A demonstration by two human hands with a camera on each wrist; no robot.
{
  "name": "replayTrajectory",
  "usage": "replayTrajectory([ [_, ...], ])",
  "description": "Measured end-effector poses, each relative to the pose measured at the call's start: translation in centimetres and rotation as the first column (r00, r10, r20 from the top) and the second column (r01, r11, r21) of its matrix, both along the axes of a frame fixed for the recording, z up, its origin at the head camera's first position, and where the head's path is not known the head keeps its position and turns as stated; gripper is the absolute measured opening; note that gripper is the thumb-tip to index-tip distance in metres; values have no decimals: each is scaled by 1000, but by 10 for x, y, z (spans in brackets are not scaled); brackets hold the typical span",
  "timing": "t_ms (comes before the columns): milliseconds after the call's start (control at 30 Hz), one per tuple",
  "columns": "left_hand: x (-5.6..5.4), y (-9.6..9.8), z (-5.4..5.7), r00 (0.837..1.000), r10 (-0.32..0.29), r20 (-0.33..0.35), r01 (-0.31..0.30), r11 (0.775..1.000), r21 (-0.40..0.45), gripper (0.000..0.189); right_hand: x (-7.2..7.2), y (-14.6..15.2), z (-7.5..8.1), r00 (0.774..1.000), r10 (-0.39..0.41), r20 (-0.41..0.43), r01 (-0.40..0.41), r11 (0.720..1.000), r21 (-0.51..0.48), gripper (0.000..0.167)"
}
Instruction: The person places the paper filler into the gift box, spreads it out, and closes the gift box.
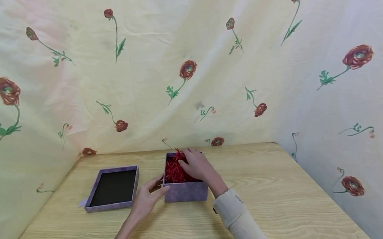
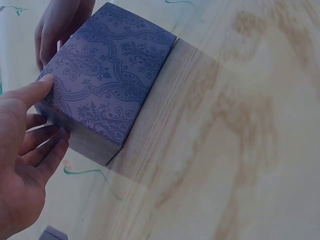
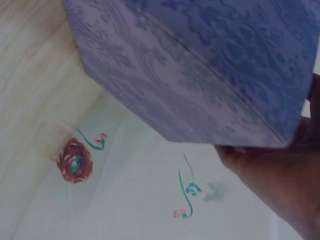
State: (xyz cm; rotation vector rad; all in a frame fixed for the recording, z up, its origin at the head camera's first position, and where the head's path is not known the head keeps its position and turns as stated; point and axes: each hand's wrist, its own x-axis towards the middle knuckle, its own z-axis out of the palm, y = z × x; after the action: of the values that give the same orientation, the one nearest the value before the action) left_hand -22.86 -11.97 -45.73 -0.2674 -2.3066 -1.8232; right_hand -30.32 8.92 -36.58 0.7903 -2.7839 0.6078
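Fingers [image 2: 54, 154] of left hand [image 1: 145, 199] on purple box [image 1: 186, 192], right hand [image 1: 197, 164] over red shreds [image 1: 173, 172]

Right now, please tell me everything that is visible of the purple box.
The purple box is rectangular, floral-patterned, and looks like covered cardboard. It stands upright and open on the table, right of the lid, with red shreds inside. The left hand grips its near left corner; the right hand is over the opening, its contact unclear.
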Motion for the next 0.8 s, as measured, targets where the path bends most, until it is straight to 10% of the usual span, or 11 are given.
replayTrajectory([
  [800, 2, -3, -1, 1000, -22, -16, 22, 1000, 6, 56, -11, -16, -22, 915, 44, 402, -113, 982, 149, 51],
])
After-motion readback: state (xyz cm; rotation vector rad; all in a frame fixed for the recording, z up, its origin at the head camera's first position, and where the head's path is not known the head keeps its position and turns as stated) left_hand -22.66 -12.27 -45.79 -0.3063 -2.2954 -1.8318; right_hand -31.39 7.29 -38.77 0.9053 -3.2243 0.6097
